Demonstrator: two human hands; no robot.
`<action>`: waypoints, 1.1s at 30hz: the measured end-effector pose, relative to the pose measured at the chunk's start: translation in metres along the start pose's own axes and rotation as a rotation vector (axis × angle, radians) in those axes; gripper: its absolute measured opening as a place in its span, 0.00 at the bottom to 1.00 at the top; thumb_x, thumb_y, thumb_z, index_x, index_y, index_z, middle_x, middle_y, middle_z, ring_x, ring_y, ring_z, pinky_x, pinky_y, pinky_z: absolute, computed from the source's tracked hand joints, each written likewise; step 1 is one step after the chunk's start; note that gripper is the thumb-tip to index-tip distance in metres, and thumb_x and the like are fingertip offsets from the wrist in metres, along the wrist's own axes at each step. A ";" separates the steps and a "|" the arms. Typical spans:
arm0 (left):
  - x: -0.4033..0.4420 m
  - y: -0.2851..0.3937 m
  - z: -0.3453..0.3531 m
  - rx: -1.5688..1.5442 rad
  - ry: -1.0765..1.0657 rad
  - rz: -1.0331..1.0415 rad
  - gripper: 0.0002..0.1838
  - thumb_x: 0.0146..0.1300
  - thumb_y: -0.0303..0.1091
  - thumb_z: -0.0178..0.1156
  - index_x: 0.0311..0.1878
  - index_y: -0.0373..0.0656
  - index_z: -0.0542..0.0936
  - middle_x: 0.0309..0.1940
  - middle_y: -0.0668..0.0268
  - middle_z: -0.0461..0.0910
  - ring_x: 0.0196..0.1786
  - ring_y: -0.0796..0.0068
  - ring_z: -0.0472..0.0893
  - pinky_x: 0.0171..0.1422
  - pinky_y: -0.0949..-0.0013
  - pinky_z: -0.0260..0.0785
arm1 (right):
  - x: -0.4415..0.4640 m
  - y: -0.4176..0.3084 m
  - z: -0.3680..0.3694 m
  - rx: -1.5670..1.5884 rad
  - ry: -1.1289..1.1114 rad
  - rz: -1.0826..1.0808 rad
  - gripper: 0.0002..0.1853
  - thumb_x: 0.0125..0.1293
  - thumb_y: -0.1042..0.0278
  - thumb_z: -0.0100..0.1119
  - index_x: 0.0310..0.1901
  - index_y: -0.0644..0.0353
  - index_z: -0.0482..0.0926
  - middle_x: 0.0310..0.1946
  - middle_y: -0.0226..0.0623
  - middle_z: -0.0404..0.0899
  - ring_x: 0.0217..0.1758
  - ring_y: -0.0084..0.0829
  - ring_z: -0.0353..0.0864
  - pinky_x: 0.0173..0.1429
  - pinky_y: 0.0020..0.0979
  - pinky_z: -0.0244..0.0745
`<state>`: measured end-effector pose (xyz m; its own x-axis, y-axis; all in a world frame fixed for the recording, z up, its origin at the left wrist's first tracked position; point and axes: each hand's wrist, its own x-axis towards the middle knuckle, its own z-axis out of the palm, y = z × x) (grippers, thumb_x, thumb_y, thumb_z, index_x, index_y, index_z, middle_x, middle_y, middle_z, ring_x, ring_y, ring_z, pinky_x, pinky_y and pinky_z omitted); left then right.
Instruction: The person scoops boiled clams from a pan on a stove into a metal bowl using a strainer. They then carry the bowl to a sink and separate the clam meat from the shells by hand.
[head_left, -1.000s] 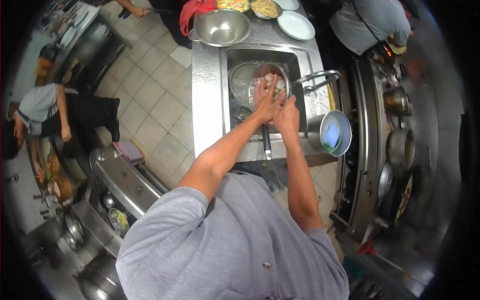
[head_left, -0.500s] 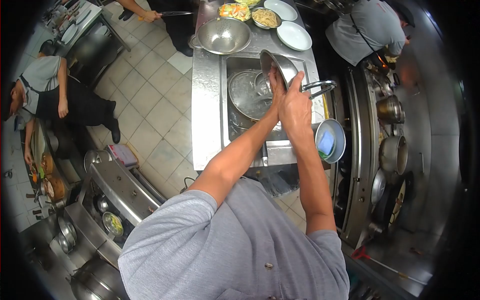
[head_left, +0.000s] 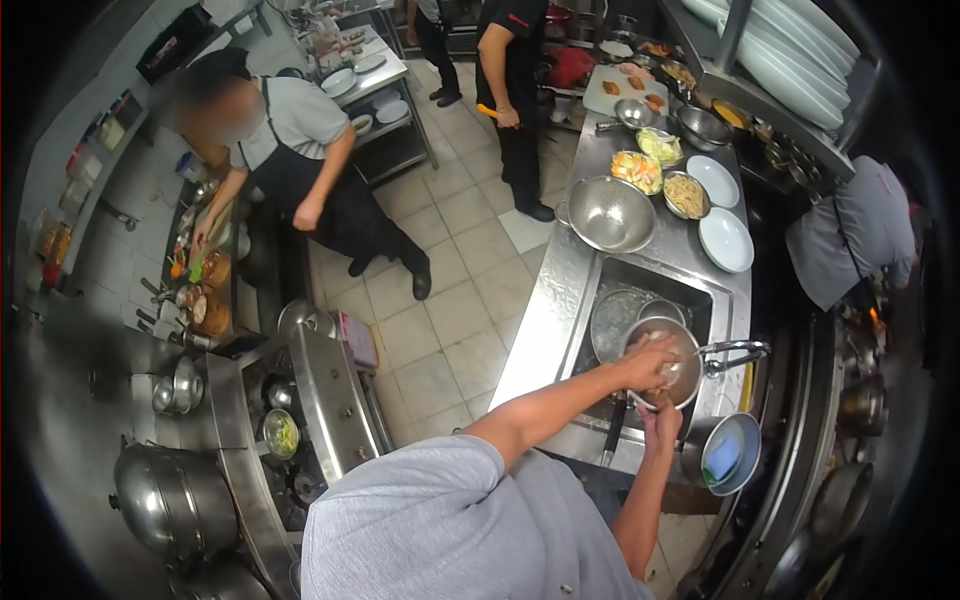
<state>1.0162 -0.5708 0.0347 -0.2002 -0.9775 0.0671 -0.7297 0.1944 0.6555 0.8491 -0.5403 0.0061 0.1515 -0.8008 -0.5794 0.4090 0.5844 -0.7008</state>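
Note:
My right hand (head_left: pixel 660 426) grips the near rim of a round metal bowl (head_left: pixel 686 378), thumb and fingers around its edge. The bowl is held over the sink (head_left: pixel 585 352), close to the tap (head_left: pixel 735 350), with its inside facing up toward me. Inside the bowl lies my left hand (head_left: pixel 648 364), fingers spread against its inner surface; whatever is beneath the palm is hidden. Below, a large round pan (head_left: pixel 608 322) and a smaller metal vessel (head_left: pixel 660 309) sit in the sink. A dark-handled utensil (head_left: pixel 614 432) leans over the sink's near edge.
Beyond the sink stand a colander (head_left: pixel 612 214), white plates (head_left: pixel 726 240), a bowl of noodles (head_left: pixel 685 195) and cut vegetables (head_left: pixel 637 171). A blue cloth or sponge (head_left: pixel 722 456) lies in a basin (head_left: pixel 748 478) at right. Co-workers stand left (head_left: pixel 300 130), ahead (head_left: pixel 512 100) and right (head_left: pixel 850 240).
The view has swung left. The bowl, earlier tipped on edge, now faces up. My right hand has shifted to its near rim, while my left hand stays inside.

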 end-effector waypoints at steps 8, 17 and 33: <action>0.021 0.025 -0.041 -0.320 0.166 -0.048 0.18 0.59 0.34 0.67 0.52 0.41 0.85 0.44 0.53 0.88 0.46 0.57 0.87 0.52 0.59 0.79 | 0.032 0.019 -0.007 0.293 0.029 -0.088 0.20 0.68 0.79 0.58 0.60 0.76 0.73 0.54 0.49 0.80 0.53 0.43 0.85 0.51 0.50 0.90; 0.023 -0.017 -0.056 -0.401 0.419 -0.172 0.17 0.69 0.20 0.54 0.59 0.36 0.80 0.55 0.56 0.86 0.59 0.65 0.85 0.67 0.64 0.74 | 0.013 0.005 0.010 0.174 0.011 -0.019 0.21 0.64 0.83 0.46 0.59 0.80 0.69 0.51 0.55 0.78 0.46 0.48 0.86 0.45 0.48 0.93; -0.009 -0.029 0.024 -0.008 0.107 -0.159 0.57 0.65 0.64 0.64 0.86 0.63 0.38 0.83 0.37 0.35 0.84 0.31 0.37 0.85 0.38 0.35 | -0.038 -0.052 0.074 -0.741 0.075 -0.266 0.25 0.76 0.69 0.49 0.68 0.74 0.59 0.50 0.66 0.81 0.47 0.51 0.89 0.30 0.43 0.90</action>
<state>1.0230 -0.5659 -0.0032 -0.0121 -0.9991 0.0417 -0.7412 0.0370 0.6703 0.8882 -0.5498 0.0955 0.0609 -0.9303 -0.3617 -0.2872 0.3307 -0.8990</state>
